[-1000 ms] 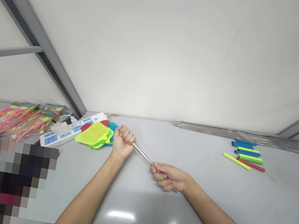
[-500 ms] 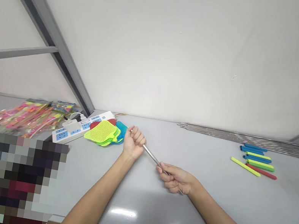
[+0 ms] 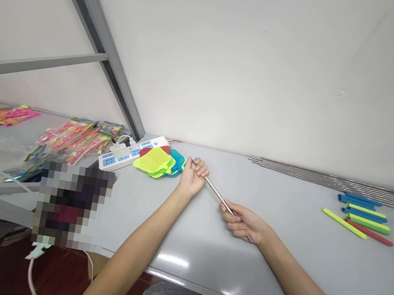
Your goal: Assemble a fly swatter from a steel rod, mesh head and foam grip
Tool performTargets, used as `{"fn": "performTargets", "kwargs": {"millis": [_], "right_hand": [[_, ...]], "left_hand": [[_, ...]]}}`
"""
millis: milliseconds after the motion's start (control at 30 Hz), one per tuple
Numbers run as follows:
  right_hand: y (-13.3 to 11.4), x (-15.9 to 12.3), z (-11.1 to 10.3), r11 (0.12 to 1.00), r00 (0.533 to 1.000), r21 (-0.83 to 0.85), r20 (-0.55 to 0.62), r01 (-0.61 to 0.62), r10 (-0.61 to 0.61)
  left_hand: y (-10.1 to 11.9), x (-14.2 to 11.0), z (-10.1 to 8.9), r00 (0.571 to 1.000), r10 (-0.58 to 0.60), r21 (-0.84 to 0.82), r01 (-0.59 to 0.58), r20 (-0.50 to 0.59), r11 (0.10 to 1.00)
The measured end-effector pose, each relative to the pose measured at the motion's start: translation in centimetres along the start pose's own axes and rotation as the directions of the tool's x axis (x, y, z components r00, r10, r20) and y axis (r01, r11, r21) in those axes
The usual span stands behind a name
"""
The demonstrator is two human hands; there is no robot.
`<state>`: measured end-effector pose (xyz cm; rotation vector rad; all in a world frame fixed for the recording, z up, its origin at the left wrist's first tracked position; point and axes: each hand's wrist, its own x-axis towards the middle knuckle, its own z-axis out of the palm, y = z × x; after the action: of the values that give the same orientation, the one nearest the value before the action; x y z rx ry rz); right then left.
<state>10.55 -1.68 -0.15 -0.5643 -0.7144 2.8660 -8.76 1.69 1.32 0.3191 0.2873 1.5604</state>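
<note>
A thin silver metal rod [image 3: 215,189] slants between my two hands above the grey table. My left hand [image 3: 193,177] is closed in a fist around its upper left end. Lower on the rod, my right hand [image 3: 244,222] has its fingers wrapped around it, and a short tip shows below the palm. Just left of my left hand lie perforated fly swatter heads [image 3: 154,161] in yellow-green, red and blue, overlapping in a pile. Several coloured plastic tubes [image 3: 368,216] in blue, green, yellow and red lie to the right of my right hand.
A bundle of long metal rods [image 3: 328,181] lies along the wall at the back right. Behind the swatter heads is a white power strip [image 3: 125,155] with plugs in it. Bagged pink and orange items [image 3: 72,138] lie at left, past a grey metal frame [image 3: 116,85].
The camera view has turned left, so the table's contents appear farther right. Both hands keep their hold on the rod, with little visible change in grip.
</note>
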Motion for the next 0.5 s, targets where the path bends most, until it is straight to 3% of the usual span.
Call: {"fn": "performTargets", "kwargs": {"millis": [200,500], "right_hand": [[-0.56,-0.42,-0.53,0.997,0.997,0.056,0.051,0.056,-0.059],[-0.78,-0.67,-0.36,0.991,0.991,-0.003,0.002,0.134,-0.134]], "left_hand": [[-0.22,0.14,-0.16,0.998,-0.014,0.043,0.016,-0.053,0.999],[-0.93,-0.14,0.66,0.988,-0.084,0.085,0.095,-0.126,0.992]]}}
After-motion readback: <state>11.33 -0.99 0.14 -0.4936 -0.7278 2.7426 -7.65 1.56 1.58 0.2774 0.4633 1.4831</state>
